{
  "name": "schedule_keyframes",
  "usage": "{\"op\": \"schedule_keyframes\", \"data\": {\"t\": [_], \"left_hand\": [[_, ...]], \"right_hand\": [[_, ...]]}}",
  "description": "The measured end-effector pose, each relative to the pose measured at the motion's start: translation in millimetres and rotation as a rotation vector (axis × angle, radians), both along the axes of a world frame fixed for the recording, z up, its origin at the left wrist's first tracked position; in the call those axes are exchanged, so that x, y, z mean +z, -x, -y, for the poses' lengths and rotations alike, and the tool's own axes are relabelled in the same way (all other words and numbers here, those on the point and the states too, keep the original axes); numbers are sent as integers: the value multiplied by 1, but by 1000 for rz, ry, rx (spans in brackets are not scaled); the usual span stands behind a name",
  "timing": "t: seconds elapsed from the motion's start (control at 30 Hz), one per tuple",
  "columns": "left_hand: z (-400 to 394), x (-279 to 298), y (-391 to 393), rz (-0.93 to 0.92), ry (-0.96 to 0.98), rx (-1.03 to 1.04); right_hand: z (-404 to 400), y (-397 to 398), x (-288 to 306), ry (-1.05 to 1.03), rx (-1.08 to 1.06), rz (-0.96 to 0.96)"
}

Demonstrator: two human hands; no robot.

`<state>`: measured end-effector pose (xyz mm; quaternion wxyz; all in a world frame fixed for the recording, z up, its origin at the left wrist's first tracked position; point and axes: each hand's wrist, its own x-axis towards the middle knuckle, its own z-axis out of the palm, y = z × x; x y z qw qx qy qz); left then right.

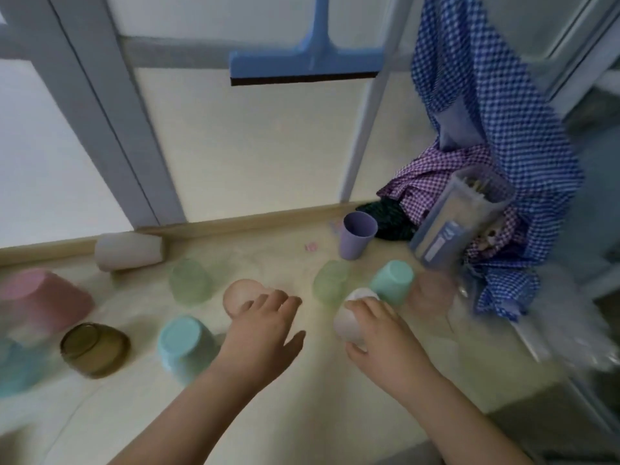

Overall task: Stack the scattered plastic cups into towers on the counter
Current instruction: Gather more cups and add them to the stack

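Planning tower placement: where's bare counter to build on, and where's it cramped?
Free: near edge under both forearms, and the back strip between the white cup lying on its side and the upright purple cup. Crowded: the middle row around the left hand and right hand.

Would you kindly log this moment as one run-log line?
left hand: open, reaching to peach cup | right hand: grips white cup | towers: none yet
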<state>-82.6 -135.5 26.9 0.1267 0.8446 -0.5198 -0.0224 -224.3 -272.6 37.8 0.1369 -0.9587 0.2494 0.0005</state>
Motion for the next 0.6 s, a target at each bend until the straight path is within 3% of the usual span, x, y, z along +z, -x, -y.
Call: {"op": "schedule_keyframes", "data": {"t": [0.17,0.37,0.6], "left_hand": [[34,-13,26,24,-41,-56],[48,-21,32,-13,-56,39],[66,-21,36,-90,-98,119]], "right_hand": [[49,7,-7,-19,-18,-51],[69,-13,-37,-216,23,-112],[82,-2,-34,-298,85,-99]]}}
